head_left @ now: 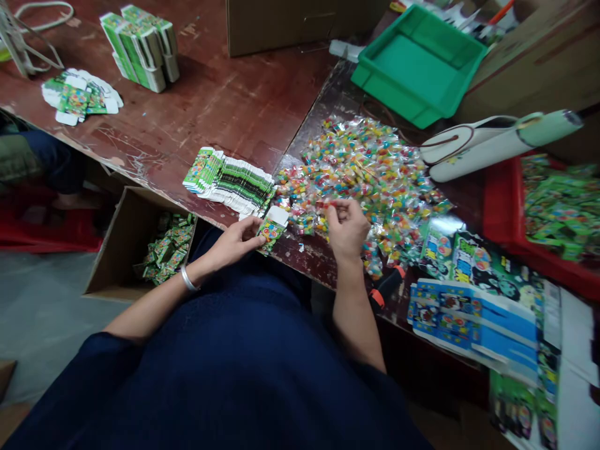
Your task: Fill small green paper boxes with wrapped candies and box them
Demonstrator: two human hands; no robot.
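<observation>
My left hand point(241, 239) grips a small green printed carton point(272, 232) by its left side, at the table edge. The carton's white end flap stands open. Over the near side of a heap of small clear candy bags point(370, 169), my right hand point(347, 228) is closed in a pinch. A bit of red shows at its fingertips, apparently part of a candy bag, mostly hidden by the fingers. Just beyond my left hand lies a row of flattened green and white cartons point(234, 181), overlapping each other.
A cardboard box point(112, 250) with filled cartons stands below the table at left. Banded carton stacks point(140, 47) and loose cartons point(82, 97) lie farther back. A green tray point(422, 69), a red bin point(504, 206), blue printed cardboard point(473, 322) and an orange-black tool point(388, 287) are rightward.
</observation>
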